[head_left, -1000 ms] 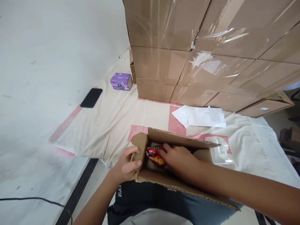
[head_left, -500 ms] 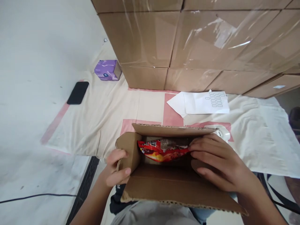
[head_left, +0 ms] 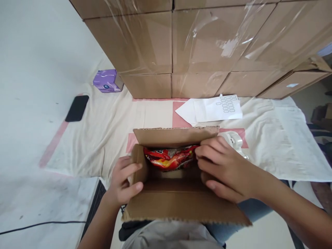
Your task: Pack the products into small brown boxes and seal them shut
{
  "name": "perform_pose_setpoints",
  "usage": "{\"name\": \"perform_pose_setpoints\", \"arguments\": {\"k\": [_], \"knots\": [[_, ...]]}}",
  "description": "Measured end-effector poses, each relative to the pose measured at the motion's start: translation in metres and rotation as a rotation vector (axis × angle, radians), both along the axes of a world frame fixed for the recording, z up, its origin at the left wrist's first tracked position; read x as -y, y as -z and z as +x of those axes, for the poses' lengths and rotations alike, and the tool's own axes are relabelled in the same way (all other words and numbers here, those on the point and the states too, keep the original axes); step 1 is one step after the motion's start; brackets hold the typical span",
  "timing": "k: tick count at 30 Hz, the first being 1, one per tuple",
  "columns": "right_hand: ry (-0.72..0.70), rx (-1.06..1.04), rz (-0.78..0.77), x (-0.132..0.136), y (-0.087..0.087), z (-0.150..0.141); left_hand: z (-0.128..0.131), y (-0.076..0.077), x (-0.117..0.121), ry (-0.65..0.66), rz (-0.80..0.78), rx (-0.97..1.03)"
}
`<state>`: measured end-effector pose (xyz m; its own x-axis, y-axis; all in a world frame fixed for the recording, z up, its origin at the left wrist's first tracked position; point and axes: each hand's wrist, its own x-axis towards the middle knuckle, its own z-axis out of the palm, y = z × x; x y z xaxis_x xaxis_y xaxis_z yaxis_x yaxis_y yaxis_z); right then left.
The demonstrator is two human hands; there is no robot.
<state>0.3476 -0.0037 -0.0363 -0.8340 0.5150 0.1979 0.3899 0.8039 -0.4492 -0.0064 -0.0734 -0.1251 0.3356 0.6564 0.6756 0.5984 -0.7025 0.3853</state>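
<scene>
In front of us rises the biggest thing, a stack of cardboard cartons (head_left: pixel 145 43) bound in clear film, its glossy creases catching the light. It stands at the back of a table spread with cream cloth (head_left: pixel 158 116) patterned with pink bands.

At the near edge we have an open corrugated box (head_left: pixel 178 205), its long flaps spread to the front and back. Our left hand (head_left: pixel 123 181) grasps the flap at its left end, thumb on the near side and fingers on the far side. Our right hand (head_left: pixel 225 166) bends over the right end, fingers curled and partly inside; its fingertips are at the right tip of the packet, but we cannot tell whether they pinch it.

Beyond the box lies 1 folded white sheet (head_left: pixel 218 110), printed with rows of small outlined shapes. The red snack packet (head_left: pixel 169 159), marked with yellow and dark patches, lies lengthwise inside the box, along the far wall.

Near the stack's left corner sits a purple tissue pack (head_left: pixel 106 81), and farther left a black smartphone (head_left: pixel 77 108) rests at the cloth's edge. A white plastic item (head_left: pixel 234 140) is partly hidden behind our right hand. Thinnest of all, 1 black cable (head_left: pixel 44 225) runs across the lower left.
</scene>
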Motion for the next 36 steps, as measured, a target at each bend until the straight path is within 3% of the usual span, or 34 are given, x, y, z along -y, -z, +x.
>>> {"name": "perform_pose_setpoints", "arguments": {"k": [3,6,8,10,11,13,15,17,20,24,29,32,34,36], "knots": [[0.148,-0.420,-0.121,-0.006,0.013,0.001,0.016,-0.013,-0.012,0.097,-0.076,-0.128],[0.244,-0.654,-0.251,-0.007,0.037,-0.005,0.030,-0.013,-0.014,0.265,-0.195,-0.018],[0.440,-0.771,-0.161,-0.004,0.053,-0.010,0.040,-0.008,-0.011,0.229,-0.235,0.224],[0.711,-0.833,-0.014,0.002,0.065,-0.013,0.049,-0.002,-0.009,0.086,-0.360,0.446],[0.782,-0.812,0.011,0.004,0.069,-0.014,0.052,0.001,-0.009,0.036,-0.419,0.521],[0.726,-0.735,-0.013,0.008,0.073,-0.013,0.054,0.007,-0.011,0.033,-0.461,0.585],[0.551,-0.745,0.035,0.010,0.072,-0.010,0.049,0.009,-0.014,0.054,-0.410,0.570],[0.418,-0.805,0.188,0.010,0.069,-0.005,0.042,0.007,-0.017,0.050,-0.357,0.485],[0.329,-0.774,0.299,0.007,0.064,0.002,0.035,-0.005,-0.018,0.059,-0.350,0.288],[0.296,-0.681,0.204,-0.011,0.056,0.004,0.039,-0.015,-0.026,0.044,-0.322,0.266],[0.349,-0.446,0.080,-0.037,0.032,0.001,0.036,-0.006,-0.067,-0.009,-0.266,0.302],[0.515,-0.510,0.037,-0.033,0.016,0.018,0.028,-0.012,-0.078,-0.023,-0.166,0.054],[0.797,-0.743,0.087,-0.026,0.013,0.042,0.031,-0.022,-0.070,-0.090,-0.099,-0.152],[1.052,-0.826,0.042,-0.019,0.016,0.070,0.050,-0.031,-0.053,-0.161,-0.093,-0.229]]}}
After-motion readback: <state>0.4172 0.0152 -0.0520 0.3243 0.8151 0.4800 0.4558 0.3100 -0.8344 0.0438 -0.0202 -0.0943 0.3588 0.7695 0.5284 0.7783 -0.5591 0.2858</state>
